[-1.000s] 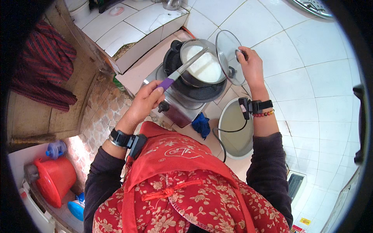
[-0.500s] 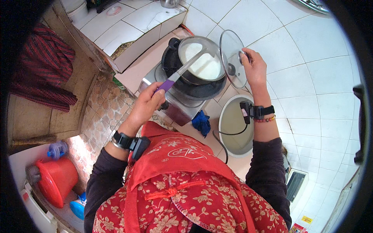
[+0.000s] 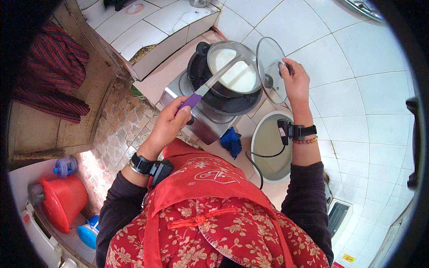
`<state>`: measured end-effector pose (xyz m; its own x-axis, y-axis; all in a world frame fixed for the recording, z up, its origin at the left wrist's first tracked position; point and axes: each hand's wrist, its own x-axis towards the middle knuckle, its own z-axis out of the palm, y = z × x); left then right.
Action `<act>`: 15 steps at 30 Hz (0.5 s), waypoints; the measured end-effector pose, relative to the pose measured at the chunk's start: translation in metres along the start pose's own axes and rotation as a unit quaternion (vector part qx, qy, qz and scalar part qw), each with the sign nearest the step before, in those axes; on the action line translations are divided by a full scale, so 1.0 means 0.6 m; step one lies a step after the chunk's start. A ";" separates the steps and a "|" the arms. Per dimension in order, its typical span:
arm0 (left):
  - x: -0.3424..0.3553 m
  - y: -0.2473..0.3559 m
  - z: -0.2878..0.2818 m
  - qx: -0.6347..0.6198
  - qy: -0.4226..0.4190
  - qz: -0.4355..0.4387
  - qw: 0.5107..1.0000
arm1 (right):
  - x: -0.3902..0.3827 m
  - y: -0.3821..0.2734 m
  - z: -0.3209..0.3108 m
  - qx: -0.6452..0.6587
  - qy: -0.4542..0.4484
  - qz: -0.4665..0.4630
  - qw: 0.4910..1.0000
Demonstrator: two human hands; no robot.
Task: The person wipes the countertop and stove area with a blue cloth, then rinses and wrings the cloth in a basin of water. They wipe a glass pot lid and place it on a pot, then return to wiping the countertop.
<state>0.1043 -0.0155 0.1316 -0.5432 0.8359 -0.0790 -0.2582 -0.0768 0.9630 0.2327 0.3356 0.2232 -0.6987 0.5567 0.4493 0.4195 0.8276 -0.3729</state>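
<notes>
My left hand (image 3: 172, 118) grips the purple handle (image 3: 190, 102) of a long metal utensil (image 3: 213, 80), whose far end is over a dark pot (image 3: 219, 90) of white liquid (image 3: 242, 79). The pot sits on a wide black pan or ring (image 3: 232, 107) atop a stainless gas stove (image 3: 208, 131). Beside the pot's right side, my right hand (image 3: 296, 87) holds a glass lid (image 3: 268, 58) upright and tilted by its knob.
A basin of cloudy water (image 3: 270, 165) and a blue cloth (image 3: 231, 144) lie below the stove. Around me are a tiled ledge (image 3: 143, 40), tiled wall (image 3: 339, 89), wooden panel with striped cloth (image 3: 51, 76) and red bucket (image 3: 67, 201).
The lid and my right hand have shifted slightly to the right, away from the pot. My left hand keeps its hold on the utensil with little movement.
</notes>
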 end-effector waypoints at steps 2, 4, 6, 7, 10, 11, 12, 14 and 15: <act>0.000 -0.002 0.001 -0.008 -0.002 -0.001 1.000 | 0.000 0.002 0.002 0.004 -0.009 0.003 1.000; 0.000 -0.001 0.001 0.012 0.005 -0.005 1.000 | 0.001 0.003 0.005 0.028 -0.013 0.017 0.999; -0.002 -0.003 0.003 0.000 -0.003 0.003 1.000 | 0.003 0.006 0.007 0.037 -0.009 0.011 0.999; -0.002 -0.005 0.004 -0.013 -0.009 0.007 1.000 | 0.003 0.007 0.008 0.033 -0.005 0.002 0.999; -0.008 -0.008 0.003 -0.007 -0.001 0.002 1.000 | 0.002 0.008 0.010 0.045 0.000 0.001 0.999; -0.007 -0.010 0.003 -0.010 0.002 -0.010 1.000 | 0.002 0.009 0.010 0.058 -0.003 0.008 0.998; -0.004 -0.012 0.002 -0.019 0.007 -0.011 1.000 | 0.001 0.008 0.010 0.050 0.003 -0.003 0.999; 0.002 -0.015 -0.004 -0.038 0.007 -0.004 0.999 | 0.000 0.009 0.010 0.040 0.016 -0.028 0.999; -0.005 -0.017 -0.006 -0.047 0.003 -0.003 0.999 | -0.001 0.009 0.010 0.037 0.007 -0.014 0.999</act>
<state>0.1055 -0.0190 0.1213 -0.5463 0.8331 -0.0861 -0.3352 -0.1233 0.9340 0.2319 0.3395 0.2160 -0.7009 0.5346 0.4721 0.3551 0.8356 -0.4191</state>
